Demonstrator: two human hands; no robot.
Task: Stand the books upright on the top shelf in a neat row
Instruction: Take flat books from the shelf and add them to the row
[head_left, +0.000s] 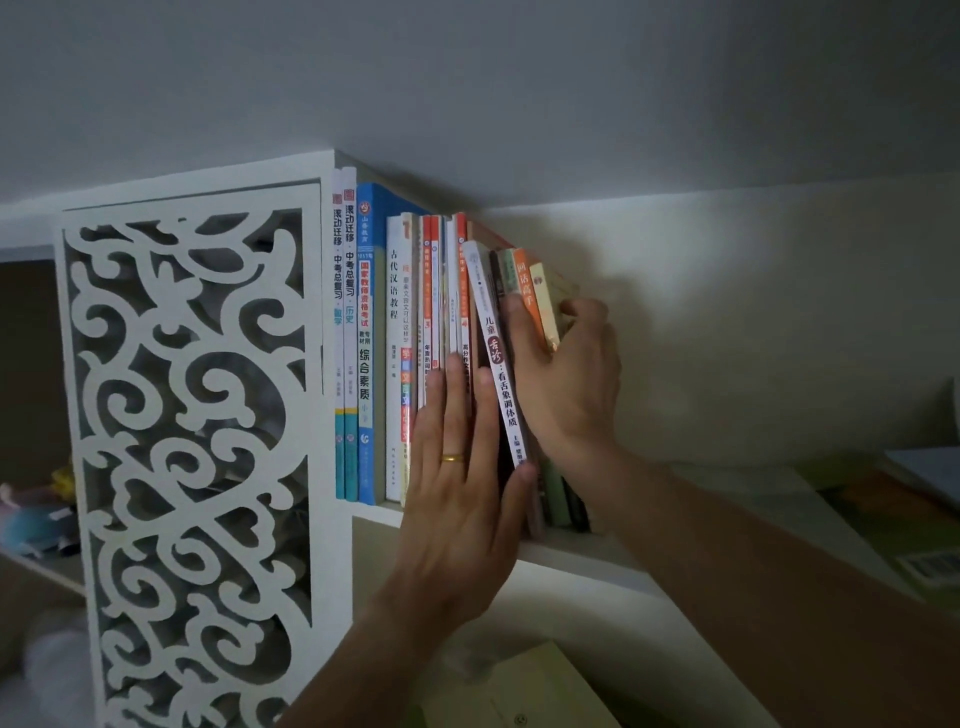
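Row position: the books (415, 338) stand on the top shelf (582, 558), packed from the white fretwork side panel (192, 441) rightward; the left part of the row is upright and tight.

Leaning section: the white-spined book (498, 364) tilts with its top to the left, and the small books (535, 301) behind it lean the same way. The row is not yet neat at this end.

Left hand: your left hand (462, 493) is open and flat, fingers pressed against the spines mid-row, thumb touching the foot of the white-spined book. It grips nothing.

Right hand: your right hand (566, 374) is curled around the small books at the right end, thumb on their spines, fingers wrapped behind them. It is gripping that group.

Step in hand (judgement): you appear to be squaring the right-end group up against the row.

Risk 1: with no bookend or wall showing just beside the last book, letting go with the right hand probably lets the group fall to the right.

Risk 2: the feet of the leaning books sit near the shelf's front edge; pushing only the tops could kick the bottoms off the lip.

Risk 3: pressing hard on the spines with the flat hand may drive the middle books deeper, leaving an uneven front line.

Loose items: more books (883, 519) lie flat at the right, well apart from the row; which surface they lie on is unclear.
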